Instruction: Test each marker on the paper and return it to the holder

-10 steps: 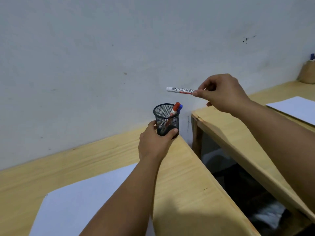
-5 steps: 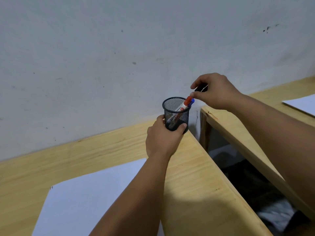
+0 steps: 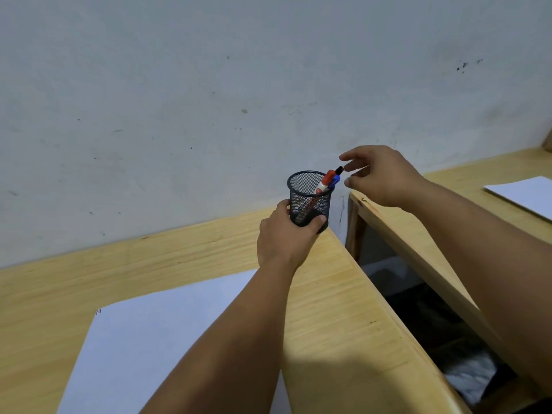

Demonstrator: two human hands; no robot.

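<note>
A person's two bare forearms reach forward over a pale wooden desk (image 3: 343, 294) set against a scuffed white wall (image 3: 209, 100). The left hand (image 3: 286, 237) is wrapped firmly around the lower part of a black wire-mesh pen holder (image 3: 310, 195), which stands at the far right corner of the desk.

A second ago the right hand (image 3: 379, 174) held a white marker level in the air, above and to the right of the holder. Half a second ago it was lowering that marker in. Now the marker stands in the cup, its black cap (image 3: 339, 169) poking above the rim beside a red-capped marker (image 3: 325, 182) and a blue-capped one (image 3: 334, 182). The right hand's fingers (image 3: 352, 167) have spread apart and grip nothing; one fingertip sits just beside the black cap, and whether it touches is hard to tell. This marker looks returned, so the likely next step is picking another one or ending the task.

A white sheet of paper (image 3: 167, 339) lies near the person, its lower edge cut off by the frame, with a tiny mark at its top left corner too small to read. A second desk (image 3: 418, 228) on the right carries another sheet (image 3: 522, 195), partly cut off. The gap between the desks is dark, its contents unclear. The marker barrels blur behind the mesh.
</note>
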